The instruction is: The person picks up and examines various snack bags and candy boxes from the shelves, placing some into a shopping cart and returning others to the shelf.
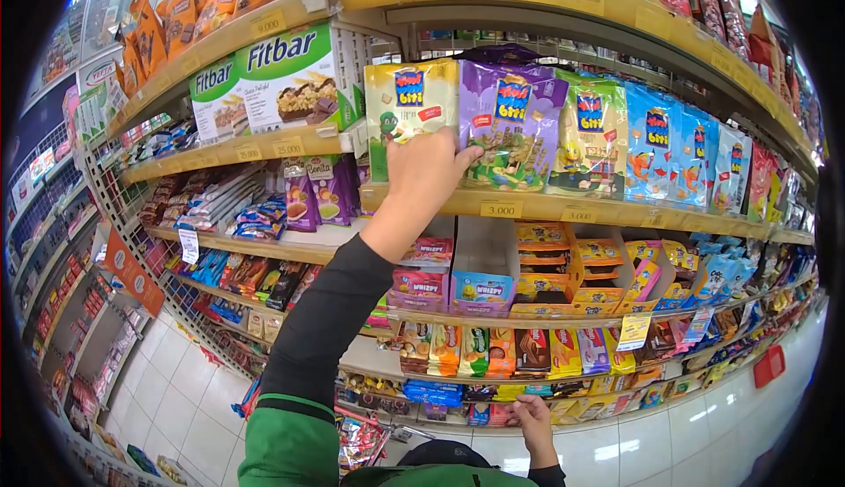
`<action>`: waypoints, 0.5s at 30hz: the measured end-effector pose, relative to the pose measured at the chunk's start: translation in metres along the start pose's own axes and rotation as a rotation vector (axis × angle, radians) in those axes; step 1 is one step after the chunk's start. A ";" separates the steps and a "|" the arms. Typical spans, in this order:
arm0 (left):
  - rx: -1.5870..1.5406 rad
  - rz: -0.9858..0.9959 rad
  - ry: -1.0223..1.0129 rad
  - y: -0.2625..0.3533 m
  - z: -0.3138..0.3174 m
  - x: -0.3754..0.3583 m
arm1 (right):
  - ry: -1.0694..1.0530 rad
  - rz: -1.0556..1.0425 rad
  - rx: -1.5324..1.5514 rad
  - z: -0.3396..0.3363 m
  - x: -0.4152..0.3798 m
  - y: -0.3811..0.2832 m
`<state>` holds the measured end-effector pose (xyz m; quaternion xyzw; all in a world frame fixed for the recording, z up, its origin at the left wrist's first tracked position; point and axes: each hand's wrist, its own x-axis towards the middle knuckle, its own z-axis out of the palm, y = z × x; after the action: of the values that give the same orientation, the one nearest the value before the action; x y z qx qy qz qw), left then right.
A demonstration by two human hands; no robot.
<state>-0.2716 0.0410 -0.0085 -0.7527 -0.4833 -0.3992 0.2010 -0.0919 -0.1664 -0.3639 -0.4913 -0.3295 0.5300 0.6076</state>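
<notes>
My left hand (426, 166) is raised to the upper shelf, its fingers bent against the lower part of a cream-and-green biti bag (412, 104). Its thumb reaches over the left edge of a purple biti bag (510, 126). Both bags stand upright at the shelf's front edge; whether the fingers grip one is hidden. Right of them stand a green biti bag (588, 135) and blue bags (650, 145). Down near the lowest shelves, my right hand (531, 418) has its fingers bent together, and I cannot make out anything in it.
Fitbar boxes (290, 82) stand left on the yellow-edged shelf (546, 205). Below are Whizpy packs (482, 291) and rows of snack packets. A red basket (768, 367) is on the tiled floor (616, 447) at the right. Another rack stands at the far left.
</notes>
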 end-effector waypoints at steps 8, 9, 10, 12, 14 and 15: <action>-0.106 -0.069 0.139 -0.005 0.009 -0.003 | -0.003 -0.013 -0.067 -0.002 0.004 0.014; -0.120 -0.092 0.146 -0.004 0.011 -0.003 | 0.000 -0.008 -0.065 -0.002 0.003 0.013; -0.129 -0.124 0.154 -0.003 0.013 -0.004 | -0.004 0.000 -0.067 0.000 0.002 0.011; -0.151 -0.093 0.205 -0.003 0.020 -0.007 | -0.023 0.015 -0.055 0.003 0.000 0.008; -0.225 -0.206 0.081 0.005 0.024 -0.007 | -0.033 0.028 -0.016 0.006 -0.003 0.007; -0.256 -0.232 0.109 0.007 0.022 -0.010 | -0.025 0.042 -0.047 0.009 -0.004 0.005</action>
<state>-0.2589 0.0469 -0.0291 -0.6886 -0.5004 -0.5183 0.0823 -0.1022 -0.1683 -0.3654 -0.5057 -0.3391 0.5409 0.5803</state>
